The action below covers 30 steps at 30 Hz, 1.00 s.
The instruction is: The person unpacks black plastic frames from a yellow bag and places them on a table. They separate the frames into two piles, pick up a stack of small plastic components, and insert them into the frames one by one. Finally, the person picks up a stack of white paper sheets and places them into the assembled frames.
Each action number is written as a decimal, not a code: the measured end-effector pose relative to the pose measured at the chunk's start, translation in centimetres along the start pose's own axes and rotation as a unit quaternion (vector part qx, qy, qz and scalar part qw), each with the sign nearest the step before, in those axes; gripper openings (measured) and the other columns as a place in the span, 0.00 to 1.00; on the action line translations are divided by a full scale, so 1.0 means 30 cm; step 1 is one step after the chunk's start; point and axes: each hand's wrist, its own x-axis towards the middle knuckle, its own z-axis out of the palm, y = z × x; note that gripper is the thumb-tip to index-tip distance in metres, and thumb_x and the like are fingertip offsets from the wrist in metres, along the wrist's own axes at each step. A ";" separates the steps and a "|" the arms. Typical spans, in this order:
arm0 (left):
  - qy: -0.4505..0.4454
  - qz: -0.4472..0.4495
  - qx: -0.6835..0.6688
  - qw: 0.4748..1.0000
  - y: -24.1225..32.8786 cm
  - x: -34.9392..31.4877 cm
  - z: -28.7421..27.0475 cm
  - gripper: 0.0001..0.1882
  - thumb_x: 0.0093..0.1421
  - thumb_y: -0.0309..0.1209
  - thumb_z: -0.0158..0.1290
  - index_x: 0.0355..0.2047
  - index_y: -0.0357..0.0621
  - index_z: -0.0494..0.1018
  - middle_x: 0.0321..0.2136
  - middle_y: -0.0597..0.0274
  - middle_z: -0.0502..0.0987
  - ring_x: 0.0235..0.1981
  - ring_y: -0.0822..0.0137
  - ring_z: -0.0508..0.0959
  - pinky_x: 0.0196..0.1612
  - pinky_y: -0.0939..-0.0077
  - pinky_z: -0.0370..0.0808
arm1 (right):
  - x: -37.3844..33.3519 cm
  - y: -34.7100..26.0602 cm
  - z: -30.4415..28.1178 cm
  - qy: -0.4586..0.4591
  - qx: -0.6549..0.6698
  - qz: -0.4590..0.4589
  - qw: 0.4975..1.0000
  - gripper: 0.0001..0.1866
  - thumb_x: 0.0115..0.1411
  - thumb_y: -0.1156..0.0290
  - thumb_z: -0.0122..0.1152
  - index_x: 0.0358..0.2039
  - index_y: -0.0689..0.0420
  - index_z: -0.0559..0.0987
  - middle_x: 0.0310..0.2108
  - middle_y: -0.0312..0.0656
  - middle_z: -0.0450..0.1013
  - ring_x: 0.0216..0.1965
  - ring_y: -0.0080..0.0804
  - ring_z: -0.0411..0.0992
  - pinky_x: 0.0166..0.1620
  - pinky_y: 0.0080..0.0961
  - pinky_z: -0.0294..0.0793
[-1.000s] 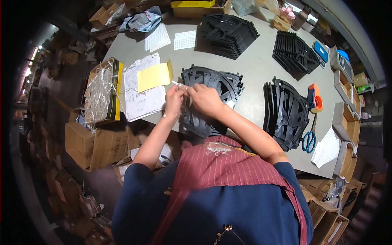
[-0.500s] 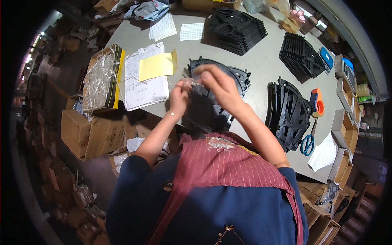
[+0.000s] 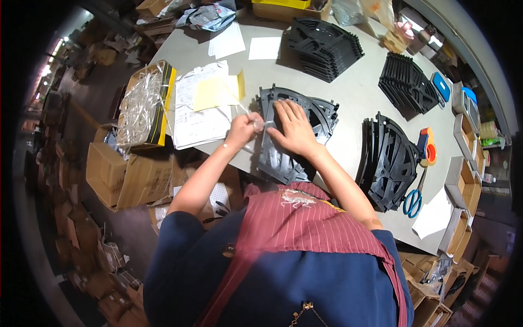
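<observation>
1. While the right grip (image 3: 294,129) lay flat on the black plastic part (image 3: 277,162), fingers long and thumb apart, it pinched nothing; we noted contact by pressing only.

2. Left grip (image 3: 242,131) was just beside the part's left border, fingers folded in, pinching a small clear scrap (image 3: 258,125). Film or strip, we could not tell.

3. Part lay on the grey worktop (image 3: 348,122), directly before the striped apron (image 3: 310,223), near end close to the front edge. Overhang, if any, was hidden from us. We judged that a pull toward the body could slide or tip it, since the right grip bore on the top alone.

4. Scrap looked thin and flimsy. We reckoned it could crumple, tear or cling to the skin if pinched too tightly or tugged at a slant.

5. Loose papers (image 3: 190,131) lay near the left grip, a yellow sheet (image 3: 215,94) on top. A sideways swing there, we thought, could drag them askew.

6. Right of the right forearm leaned more black parts (image 3: 388,163), well apart from the hands. A wide elbow could, in our judgement, have unsettled that group.
</observation>
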 end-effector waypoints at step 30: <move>0.282 -0.307 0.755 0.505 0.211 -0.096 -0.915 0.45 0.56 0.37 0.57 0.68 0.25 0.52 0.66 0.29 0.58 0.68 0.33 0.58 0.67 0.32 0.51 | -0.371 0.142 -0.635 0.190 -0.104 0.123 0.968 0.25 0.57 0.78 0.62 0.57 0.59 0.75 0.63 0.52 0.67 0.64 0.55 0.65 0.65 0.43 0.63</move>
